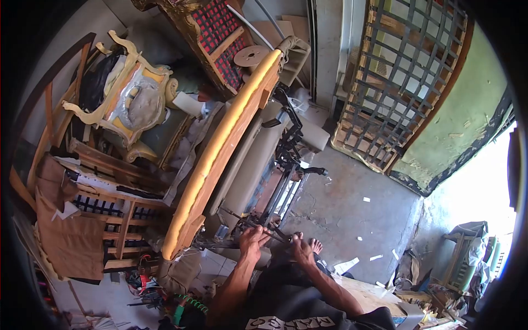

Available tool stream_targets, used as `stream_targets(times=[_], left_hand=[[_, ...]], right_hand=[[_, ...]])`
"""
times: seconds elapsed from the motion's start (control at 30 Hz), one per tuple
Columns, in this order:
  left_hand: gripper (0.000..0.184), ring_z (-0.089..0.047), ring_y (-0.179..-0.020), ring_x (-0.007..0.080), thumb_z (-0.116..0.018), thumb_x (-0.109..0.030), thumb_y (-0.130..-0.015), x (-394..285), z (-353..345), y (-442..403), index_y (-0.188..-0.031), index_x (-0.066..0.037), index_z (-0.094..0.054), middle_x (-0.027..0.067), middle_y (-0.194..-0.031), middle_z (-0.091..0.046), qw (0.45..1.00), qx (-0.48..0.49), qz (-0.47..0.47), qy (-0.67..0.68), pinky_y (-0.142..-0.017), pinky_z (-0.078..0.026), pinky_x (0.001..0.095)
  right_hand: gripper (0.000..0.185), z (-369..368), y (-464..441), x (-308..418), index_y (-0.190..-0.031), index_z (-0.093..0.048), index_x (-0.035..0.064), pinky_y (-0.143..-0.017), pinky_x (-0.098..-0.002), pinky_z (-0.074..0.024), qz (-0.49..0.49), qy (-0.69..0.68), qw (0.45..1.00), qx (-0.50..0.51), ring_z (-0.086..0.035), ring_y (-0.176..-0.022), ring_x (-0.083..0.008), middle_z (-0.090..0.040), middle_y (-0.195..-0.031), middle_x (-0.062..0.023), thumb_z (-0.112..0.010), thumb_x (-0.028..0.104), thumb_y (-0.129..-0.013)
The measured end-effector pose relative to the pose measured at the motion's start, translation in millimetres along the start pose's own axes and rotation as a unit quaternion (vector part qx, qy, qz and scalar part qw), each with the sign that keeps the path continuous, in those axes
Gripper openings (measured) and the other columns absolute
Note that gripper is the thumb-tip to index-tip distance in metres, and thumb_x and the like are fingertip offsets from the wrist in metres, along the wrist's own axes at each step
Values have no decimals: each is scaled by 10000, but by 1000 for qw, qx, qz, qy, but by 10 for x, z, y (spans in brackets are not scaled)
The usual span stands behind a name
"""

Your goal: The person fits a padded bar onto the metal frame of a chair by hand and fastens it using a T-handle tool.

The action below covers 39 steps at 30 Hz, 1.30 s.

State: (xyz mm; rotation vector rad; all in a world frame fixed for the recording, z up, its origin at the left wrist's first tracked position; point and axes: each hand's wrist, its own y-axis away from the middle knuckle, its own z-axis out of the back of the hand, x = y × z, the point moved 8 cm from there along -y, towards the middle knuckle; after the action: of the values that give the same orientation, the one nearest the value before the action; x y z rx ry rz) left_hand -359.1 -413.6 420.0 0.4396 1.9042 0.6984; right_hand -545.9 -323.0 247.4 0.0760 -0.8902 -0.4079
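Note:
Both of my hands are low in the middle of the head view, in front of a black metal mechanism [286, 137] on a furniture frame. My left hand [253, 242] is closed round a thin dark rod [275, 235]. The fingers of my right hand [301, 248] are closed near the rod's other end; whether they hold the rod or a small part on it is too small to tell. Left of the mechanism runs a long wooden board with a yellow foam edge [223, 151]. Grey padded sections [247, 151] lie between the board and the mechanism.
A webbed frame [404, 71] and a green panel [459, 129] lean at the upper right. Carved chair frames [129, 110] and a brown-covered frame [82, 242] crowd the left. Tools and wires [146, 286] lie at the lower left. Scraps dot the floor [346, 203].

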Motion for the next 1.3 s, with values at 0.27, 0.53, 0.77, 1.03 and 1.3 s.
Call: stream_targets(times=[0.27, 0.53, 0.77, 1.03, 1.3], left_hand=[[237, -594, -643, 165, -741, -151, -884, 120, 24, -152, -924, -96, -514, 32, -805, -565, 986, -160, -49, 5, -598, -592, 368], [260, -610, -957, 206, -680, -168, -932, -52, 4, 22, -1080, -89, -482, 78, -1003, -583, 997, -72, -26, 10, -874, -564, 462], [136, -689, -875, 260, -677, -49, -902, -75, 30, -54, -945, -27, -551, 124, -949, -658, 996, -77, -41, 26, -798, -608, 437], [199, -690, -740, 224, -733, -88, -872, -110, -45, -151, -905, -56, -540, 92, -840, -659, 989, -136, -46, 20, -660, -600, 375], [207, -654, -831, 219, -612, -194, -972, -90, 36, -108, -1120, -85, -517, 73, -926, -620, 998, -58, -27, 19, -726, -570, 383]], right_hand=[[421, 1771, 337, 1277, -1261, -579, 49, -967, -530, -418, 52, -13, 998, -25, -546, -1114, -417, -569, -1223, -211, -605, 234, -885], [439, 448, 273, 821, -1023, -657, 21, -698, -390, -544, -243, -215, 922, 212, -686, -785, -314, -690, -889, -146, -516, 434, -977], [353, 1072, 250, 1040, -1047, -657, 25, -814, -456, -504, -3, -10, 997, 71, -605, -960, -421, -629, -970, -227, -607, 336, -887], [694, 1257, 243, 1388, -1449, -382, 81, -899, -537, -472, 116, -11, 992, 41, -519, -1227, -403, -499, -1373, -207, -657, 400, -897], [585, 210, 266, 565, -929, -674, 36, -592, -362, -525, -348, -486, 733, 325, -626, -600, -156, -636, -703, -54, -424, 561, -989]])
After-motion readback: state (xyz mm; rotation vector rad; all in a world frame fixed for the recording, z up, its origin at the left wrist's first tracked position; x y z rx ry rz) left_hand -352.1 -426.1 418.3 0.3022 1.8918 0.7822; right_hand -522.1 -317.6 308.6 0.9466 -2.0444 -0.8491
